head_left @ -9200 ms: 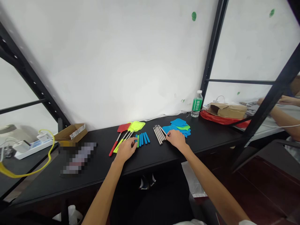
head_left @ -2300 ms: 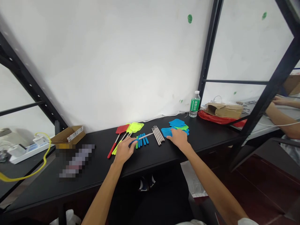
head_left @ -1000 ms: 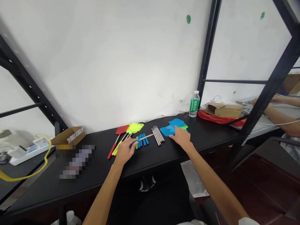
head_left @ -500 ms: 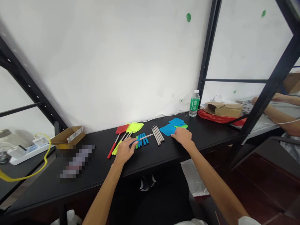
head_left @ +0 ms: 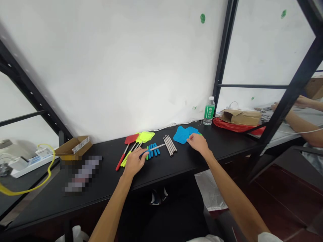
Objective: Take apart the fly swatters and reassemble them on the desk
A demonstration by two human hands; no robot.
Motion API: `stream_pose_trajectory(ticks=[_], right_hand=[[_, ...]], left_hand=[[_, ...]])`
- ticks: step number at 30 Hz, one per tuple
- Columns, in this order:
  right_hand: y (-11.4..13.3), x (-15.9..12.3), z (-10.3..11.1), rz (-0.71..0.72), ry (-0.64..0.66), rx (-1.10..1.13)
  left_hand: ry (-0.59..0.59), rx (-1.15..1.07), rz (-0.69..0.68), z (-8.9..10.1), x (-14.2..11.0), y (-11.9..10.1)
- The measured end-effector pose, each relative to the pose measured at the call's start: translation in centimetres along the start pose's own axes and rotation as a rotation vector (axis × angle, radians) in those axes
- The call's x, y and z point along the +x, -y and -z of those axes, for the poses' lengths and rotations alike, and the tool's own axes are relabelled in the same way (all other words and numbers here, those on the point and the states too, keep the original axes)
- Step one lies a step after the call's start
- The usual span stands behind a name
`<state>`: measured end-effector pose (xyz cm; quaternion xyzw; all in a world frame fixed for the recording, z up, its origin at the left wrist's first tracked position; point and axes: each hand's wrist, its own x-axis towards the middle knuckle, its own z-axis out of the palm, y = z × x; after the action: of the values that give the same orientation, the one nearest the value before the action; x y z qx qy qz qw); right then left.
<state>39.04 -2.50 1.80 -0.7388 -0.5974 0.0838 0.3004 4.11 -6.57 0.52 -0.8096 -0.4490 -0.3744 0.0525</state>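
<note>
My left hand [head_left: 134,162] is closed round a blue fly swatter handle whose thin metal rod [head_left: 159,146] points right, its tip over some loose rods. At the right, my right hand [head_left: 199,142] pinches the lower corner of a blue fly swatter head [head_left: 180,135], tilted up a little. Behind it lies another blue swatter head [head_left: 192,129]; a green one is mostly hidden by the fingers. Several metal rods [head_left: 171,147] lie side by side between the hands. Loose blue grips [head_left: 155,150] and a green one lie beside my left hand. Whole swatters, one red [head_left: 131,139] and some yellow-green [head_left: 146,136], lie beyond it.
A water bottle [head_left: 209,112] stands at the black table's [head_left: 101,181] back right, near a shelf post. An open cardboard box [head_left: 75,148] and a pixelated item [head_left: 84,173] are on the left. Beyond the right frame, another person's arms [head_left: 300,117] show near a carton [head_left: 238,117].
My right hand has risen slightly away from me, and the blue swatter head in it has lifted and turned. My left hand and its rod have stayed put.
</note>
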Motion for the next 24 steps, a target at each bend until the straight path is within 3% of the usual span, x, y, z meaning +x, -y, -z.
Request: stream_pose_trajectory(ticks=[7,11,18,24], right_hand=[[-0.1,1.1,0.0,-0.184,0.047,1.097],[0.2,1.0,0.1,-0.234,0.116,1.483],[1.4,0.2,0.3,-0.298,0.215,1.668],[2.0,-0.3,-0.6,-0.218,0.264,1.535]], left_hand=[[-0.011,-0.005,0.000,0.0,0.0,0.0],[-0.012,-0.002,-0.008,-0.1,-0.1,0.1],[-0.005,0.001,-0.009,-0.2,-0.1,0.4],[-0.014,-0.012,-0.013,0.0,-0.1,0.1]])
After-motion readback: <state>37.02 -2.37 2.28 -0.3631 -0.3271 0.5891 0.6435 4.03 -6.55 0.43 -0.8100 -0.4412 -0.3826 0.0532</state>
